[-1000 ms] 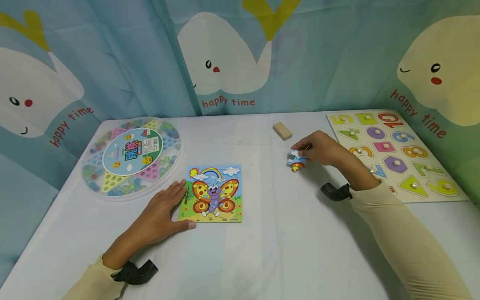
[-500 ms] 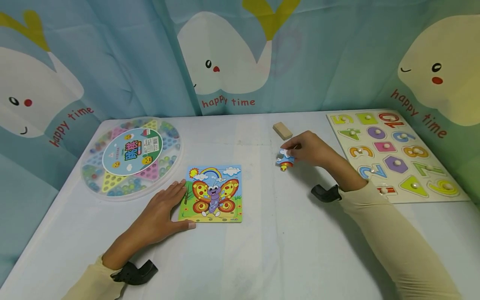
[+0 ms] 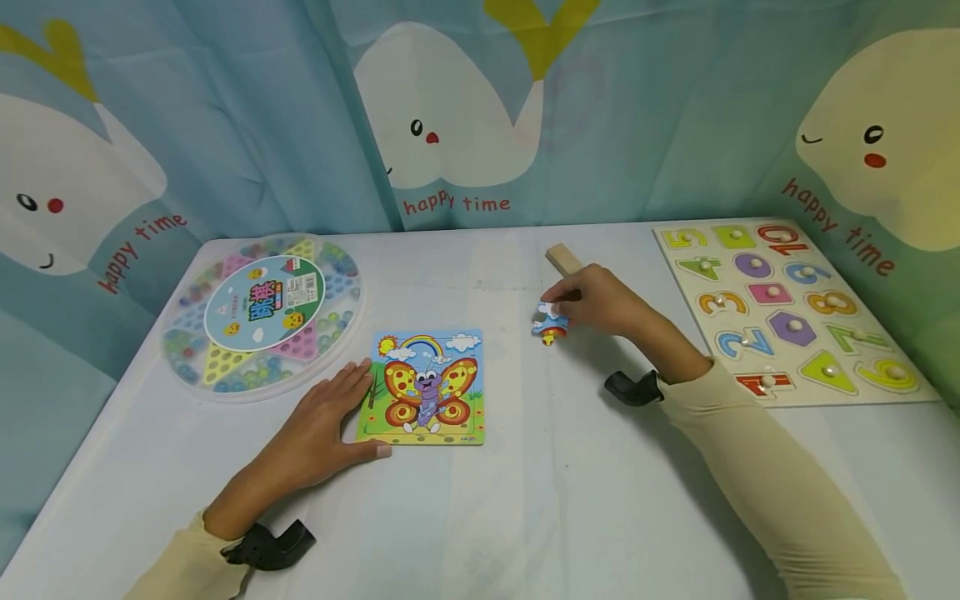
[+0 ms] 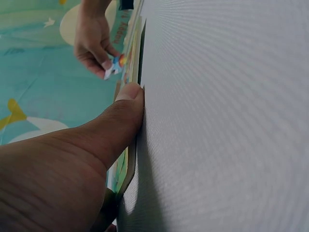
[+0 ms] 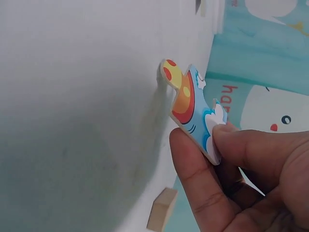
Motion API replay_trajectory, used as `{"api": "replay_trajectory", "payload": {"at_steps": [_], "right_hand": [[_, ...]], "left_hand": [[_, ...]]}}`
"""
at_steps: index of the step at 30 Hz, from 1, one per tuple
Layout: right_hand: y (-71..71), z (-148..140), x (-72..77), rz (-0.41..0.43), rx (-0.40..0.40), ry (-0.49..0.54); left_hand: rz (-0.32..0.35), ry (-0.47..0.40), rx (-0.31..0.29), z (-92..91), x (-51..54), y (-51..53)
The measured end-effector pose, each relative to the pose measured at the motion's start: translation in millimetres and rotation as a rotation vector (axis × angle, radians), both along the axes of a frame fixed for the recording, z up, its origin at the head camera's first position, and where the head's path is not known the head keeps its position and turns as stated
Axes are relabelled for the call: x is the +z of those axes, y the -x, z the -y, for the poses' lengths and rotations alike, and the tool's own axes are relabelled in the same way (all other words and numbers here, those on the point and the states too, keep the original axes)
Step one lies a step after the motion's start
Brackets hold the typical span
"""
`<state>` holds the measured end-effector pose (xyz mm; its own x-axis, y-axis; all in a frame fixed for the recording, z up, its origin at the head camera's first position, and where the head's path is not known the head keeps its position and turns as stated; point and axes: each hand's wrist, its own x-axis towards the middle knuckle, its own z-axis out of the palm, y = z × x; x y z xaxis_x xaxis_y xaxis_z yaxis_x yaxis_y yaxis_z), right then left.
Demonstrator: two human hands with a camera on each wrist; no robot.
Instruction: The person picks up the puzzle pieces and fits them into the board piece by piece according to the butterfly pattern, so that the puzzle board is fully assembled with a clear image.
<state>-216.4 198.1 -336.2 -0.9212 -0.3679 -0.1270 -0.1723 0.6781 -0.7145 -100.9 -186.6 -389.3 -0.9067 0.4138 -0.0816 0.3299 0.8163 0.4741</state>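
Note:
Between thumb and fingers my right hand [image 3: 600, 302] pinches a jigsaw puzzle piece [image 3: 550, 325], held above the table to the right of the butterfly puzzle board. In the right wrist view the piece [image 5: 193, 106] shows blue sky, white cloud and part of an orange-and-yellow wing, with its knob pointing away from the hand. The square butterfly puzzle board [image 3: 431, 392] lies flat on the table. My left hand [image 3: 322, 433] rests at its lower left corner, fingers extended along the left side and thumb at the front edge. The left wrist view shows that thumb [image 4: 126, 104] against the board's edge.
A small wooden block [image 3: 561, 258] lies just behind my right hand, partly covered by it. At the back left is a round Chinese checkers set [image 3: 264, 308] with marbles. A number-and-shape peg board [image 3: 795, 317] lies at the right. A printed curtain [image 3: 637, 125] closes off the back.
My right hand has carried the puzzle piece leftward, closer to the butterfly board, and now covers part of the wooden block. The left hand and the board have stayed put.

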Motion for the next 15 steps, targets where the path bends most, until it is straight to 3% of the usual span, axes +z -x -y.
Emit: {"api": "replay_trajectory", "payload": {"at_steps": [6, 15], "right_hand": [[1.8, 11.0, -1.3, -0.016, 0.009, 0.032], [3.6, 31.6, -5.3, 0.032, 0.034, 0.036]], "left_hand": [[-0.015, -0.004, -0.005, 0.7, -0.7, -0.5], [-0.007, -0.006, -0.006, 0.3, 0.4, -0.3]]}}
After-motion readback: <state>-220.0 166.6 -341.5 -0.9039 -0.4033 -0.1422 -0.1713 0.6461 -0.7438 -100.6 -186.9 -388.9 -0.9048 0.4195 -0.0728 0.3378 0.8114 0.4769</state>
